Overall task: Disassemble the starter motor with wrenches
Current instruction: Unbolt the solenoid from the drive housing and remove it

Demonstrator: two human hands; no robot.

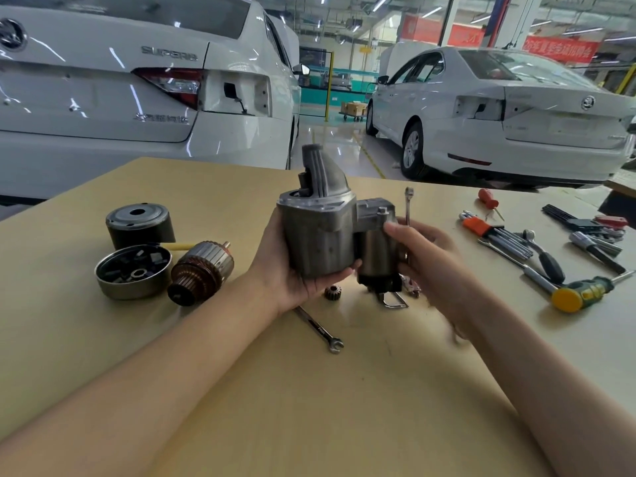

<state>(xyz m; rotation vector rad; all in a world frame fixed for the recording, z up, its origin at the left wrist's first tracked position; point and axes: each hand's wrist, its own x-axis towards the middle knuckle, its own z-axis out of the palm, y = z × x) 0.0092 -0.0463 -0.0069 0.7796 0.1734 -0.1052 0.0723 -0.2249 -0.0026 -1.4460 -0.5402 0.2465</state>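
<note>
Grey cast starter motor housing [318,232] is sitting up off the table [309,390], nose pointing up, with the left hand [292,270] cupping it from underneath, fingers curling round the bottom edge. Right hand [426,256] is gripping the solenoid [378,249] on the side. Armature [201,271] and two round casings [139,227] are lying off to the left, and a combination wrench [320,330] is lying flat below the wrist.

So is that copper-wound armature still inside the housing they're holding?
No, the armature lies on the table, left of the starter housing that the left hand grips.
</note>
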